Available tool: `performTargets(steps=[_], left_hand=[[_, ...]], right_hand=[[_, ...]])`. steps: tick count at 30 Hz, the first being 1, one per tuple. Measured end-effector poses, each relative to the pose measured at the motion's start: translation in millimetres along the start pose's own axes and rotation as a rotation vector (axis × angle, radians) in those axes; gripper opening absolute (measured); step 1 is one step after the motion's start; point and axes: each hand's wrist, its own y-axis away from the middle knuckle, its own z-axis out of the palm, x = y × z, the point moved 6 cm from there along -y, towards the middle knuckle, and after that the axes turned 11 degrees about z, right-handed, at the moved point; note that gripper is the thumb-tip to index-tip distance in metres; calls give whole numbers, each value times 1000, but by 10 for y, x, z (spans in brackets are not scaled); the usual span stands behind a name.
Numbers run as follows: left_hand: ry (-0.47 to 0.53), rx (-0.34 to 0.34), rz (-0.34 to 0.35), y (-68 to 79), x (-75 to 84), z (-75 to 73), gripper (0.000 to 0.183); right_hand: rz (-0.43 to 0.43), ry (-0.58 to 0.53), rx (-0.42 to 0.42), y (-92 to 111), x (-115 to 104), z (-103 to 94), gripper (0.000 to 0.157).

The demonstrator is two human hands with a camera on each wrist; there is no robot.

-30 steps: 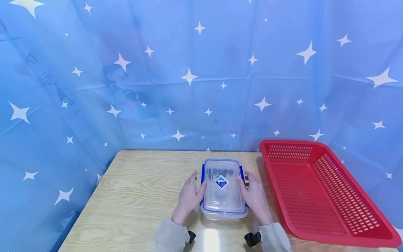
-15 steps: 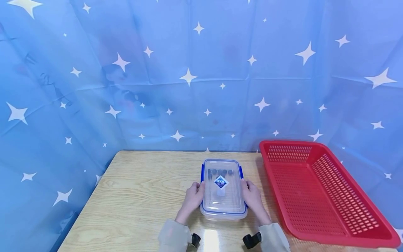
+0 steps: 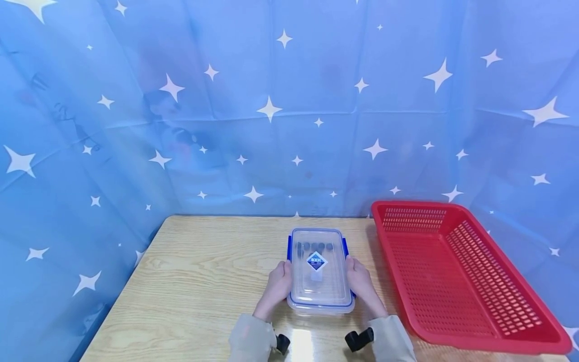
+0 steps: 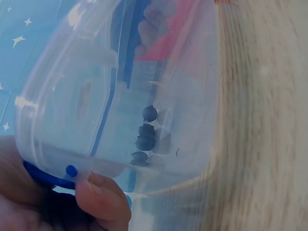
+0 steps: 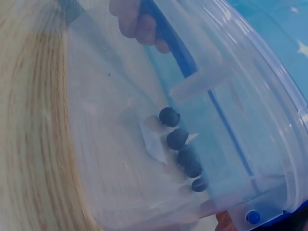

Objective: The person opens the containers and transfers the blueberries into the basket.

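A clear plastic food container with a blue-edged lid lies flat on the wooden table, a diamond-shaped label on top. My left hand grips its left side, the thumb up along the lid's edge. On the opposite side my right hand holds the container in the same way. Several dark round blueberries sit in a row inside, toward the far end; they also show through the wall in the left wrist view. Blue latches run down both sides, partly covered by my hands.
Right of the container stands a large red plastic basket with slotted walls. A blue curtain with white stars hangs behind the table. Black wrist cameras sit at both cuffs.
Both hands have come in from beside the container, drawn slightly nearer, and closed on its sides. The container has stayed in place on the table.
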Motion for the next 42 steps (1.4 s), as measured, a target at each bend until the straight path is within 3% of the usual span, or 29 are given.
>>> performTargets(steps=[14, 20, 29, 35, 38, 42], left_hand=[[-184, 52, 70, -16, 41, -30, 34], [-47, 1, 30, -20, -91, -28, 36], [146, 44, -96, -7, -279, 6, 35], [225, 49, -127, 12, -302, 27, 35], [221, 28, -132, 26, -322, 46, 35], [220, 11, -118, 28, -338, 49, 35]], right_hand=[[-61, 76, 55, -4, -13, -10, 44], [-56, 78, 43, 0, -28, -27, 43], [-97, 126, 37, -24, -59, -38, 41], [-113, 141, 55, -49, -48, -41, 40], [-81, 123, 70, -63, 26, -47, 39], [21, 11, 43, -82, 171, -33, 37]])
